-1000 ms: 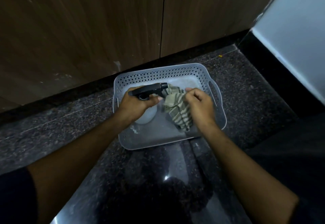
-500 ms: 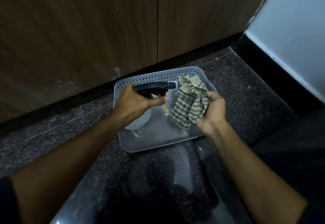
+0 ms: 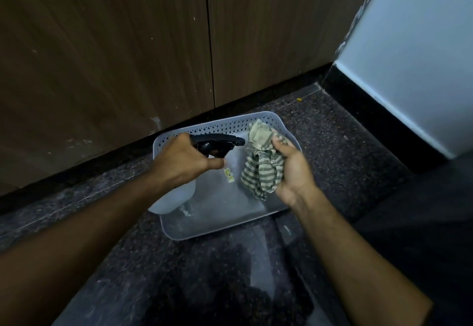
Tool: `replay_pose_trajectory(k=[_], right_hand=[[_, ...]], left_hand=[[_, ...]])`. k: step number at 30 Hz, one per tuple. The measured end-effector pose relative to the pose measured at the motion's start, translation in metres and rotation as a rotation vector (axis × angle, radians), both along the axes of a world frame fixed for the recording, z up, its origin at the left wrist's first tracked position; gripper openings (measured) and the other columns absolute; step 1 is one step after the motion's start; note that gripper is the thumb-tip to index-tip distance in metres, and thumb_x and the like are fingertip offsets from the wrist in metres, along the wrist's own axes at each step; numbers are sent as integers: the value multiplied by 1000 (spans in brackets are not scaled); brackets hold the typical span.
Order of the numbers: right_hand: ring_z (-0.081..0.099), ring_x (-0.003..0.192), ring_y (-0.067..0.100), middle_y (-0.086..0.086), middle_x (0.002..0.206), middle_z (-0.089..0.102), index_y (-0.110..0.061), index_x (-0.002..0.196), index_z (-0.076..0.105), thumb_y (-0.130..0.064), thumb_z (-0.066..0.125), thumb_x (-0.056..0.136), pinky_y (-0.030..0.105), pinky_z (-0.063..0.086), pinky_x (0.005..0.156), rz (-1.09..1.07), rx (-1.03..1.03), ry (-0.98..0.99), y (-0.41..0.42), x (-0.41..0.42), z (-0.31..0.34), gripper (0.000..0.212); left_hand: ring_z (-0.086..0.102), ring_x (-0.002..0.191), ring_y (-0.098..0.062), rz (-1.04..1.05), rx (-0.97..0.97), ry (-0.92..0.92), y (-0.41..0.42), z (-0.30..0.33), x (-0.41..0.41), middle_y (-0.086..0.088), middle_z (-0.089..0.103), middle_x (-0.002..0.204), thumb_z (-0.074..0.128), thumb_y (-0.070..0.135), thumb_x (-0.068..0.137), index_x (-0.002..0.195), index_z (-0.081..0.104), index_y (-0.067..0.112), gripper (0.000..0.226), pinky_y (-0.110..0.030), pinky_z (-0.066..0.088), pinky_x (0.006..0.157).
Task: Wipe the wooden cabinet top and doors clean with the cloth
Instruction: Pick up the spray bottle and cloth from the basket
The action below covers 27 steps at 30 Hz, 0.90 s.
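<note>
My left hand (image 3: 183,163) grips the neck of a spray bottle (image 3: 176,196) with a black trigger head, whose nozzle points right toward the cloth. My right hand (image 3: 293,169) holds a bunched green-and-cream striped cloth (image 3: 262,161) palm up, just above the basket. Both hands hover over a pale grey perforated plastic basket (image 3: 220,127) on the floor. Behind it stand two dark wooden cabinet doors (image 3: 107,51), split by a vertical gap.
Dark speckled stone floor (image 3: 332,131) surrounds the basket. A black plinth runs under the cabinet doors. At the right, a pale blue-white wall (image 3: 414,61) with a black skirting juts forward. A small yellow label lies inside the basket.
Both hands have lifted out of the basket. The right hand turned palm up with the cloth raised and bunched; the left brought the spray bottle up, nozzle toward the cloth.
</note>
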State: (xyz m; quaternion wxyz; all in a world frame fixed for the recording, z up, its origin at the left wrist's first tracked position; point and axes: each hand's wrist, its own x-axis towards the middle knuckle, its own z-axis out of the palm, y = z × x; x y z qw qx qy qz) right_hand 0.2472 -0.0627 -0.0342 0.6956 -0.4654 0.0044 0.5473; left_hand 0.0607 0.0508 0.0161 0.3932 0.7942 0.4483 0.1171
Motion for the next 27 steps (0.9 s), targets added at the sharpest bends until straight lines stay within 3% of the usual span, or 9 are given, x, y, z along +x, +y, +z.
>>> replay_pose_trajectory(k=[3,8,12,19,25,27], right_hand=[[64,106,36,24,127,64,-7,131,59,-20,54,95,44,58,85,-12,23,-29,3,0,4,38],[67,86,29,24,119,64,-4,130,58,-18,52,97,39,58,77,-38,28,-62,6,2,6,36],[66,94,31,25,127,63,-6,130,59,-18,52,97,42,57,83,-40,30,-61,6,2,4,36],[69,103,30,15,120,70,-14,132,59,-16,50,98,40,59,82,-25,43,-43,6,3,6,35],[69,101,28,16,120,70,-12,130,61,-15,49,99,42,58,87,-28,53,-56,6,3,7,33],[69,101,29,16,120,70,-12,131,60,-16,49,99,42,58,88,-23,53,-60,6,4,7,34]], left_hand=[[64,59,-11,-7,85,106,4,-1,1,5,67,64,83,54,62,79,72,19,40,-35,56,59],[66,60,-15,32,154,215,5,-1,1,3,69,67,81,50,60,77,70,18,38,-38,60,60],[64,56,-16,43,142,185,-1,-1,2,3,64,58,84,49,64,65,65,18,37,-38,59,60],[67,58,-16,46,101,167,0,-5,4,0,68,63,85,52,60,68,69,16,40,-40,60,61],[69,64,-15,134,81,105,-2,-7,4,2,72,71,72,59,51,80,73,18,50,-40,61,63],[68,65,-14,124,73,91,-2,-8,5,4,71,71,79,55,56,79,72,19,44,-40,60,65]])
